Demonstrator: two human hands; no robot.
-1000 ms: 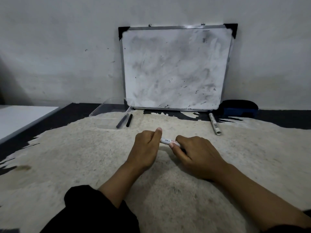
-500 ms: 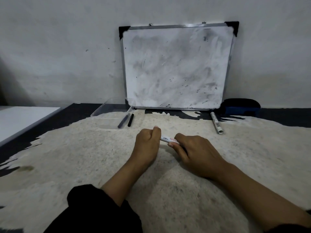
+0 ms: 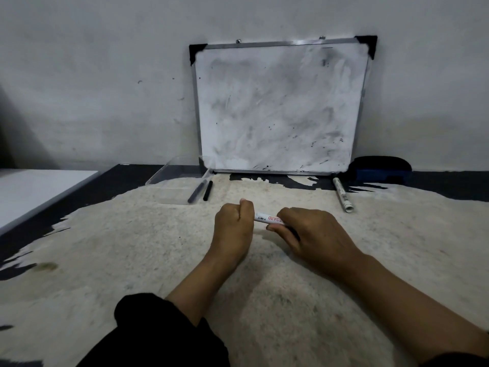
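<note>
A white marker (image 3: 267, 218) with red lettering lies level between both hands, just above the worn pale mat (image 3: 137, 255). My left hand (image 3: 234, 229) is curled in a fist round its left end, which is hidden inside the fist. My right hand (image 3: 312, 234) grips the right part of the barrel between thumb and fingers. A smudged whiteboard (image 3: 280, 107) leans against the wall behind them.
A second white marker (image 3: 342, 195) lies to the right in front of the board. A clear plastic tray (image 3: 176, 185) at the left holds two dark pens (image 3: 201, 191). A dark blue eraser (image 3: 379, 172) sits at the board's right foot. A white panel (image 3: 31, 189) lies far left.
My left hand's thumb, stretched along the marker a second ago, has folded into the fist round the marker's end. More of the printed barrel shows between the hands.
</note>
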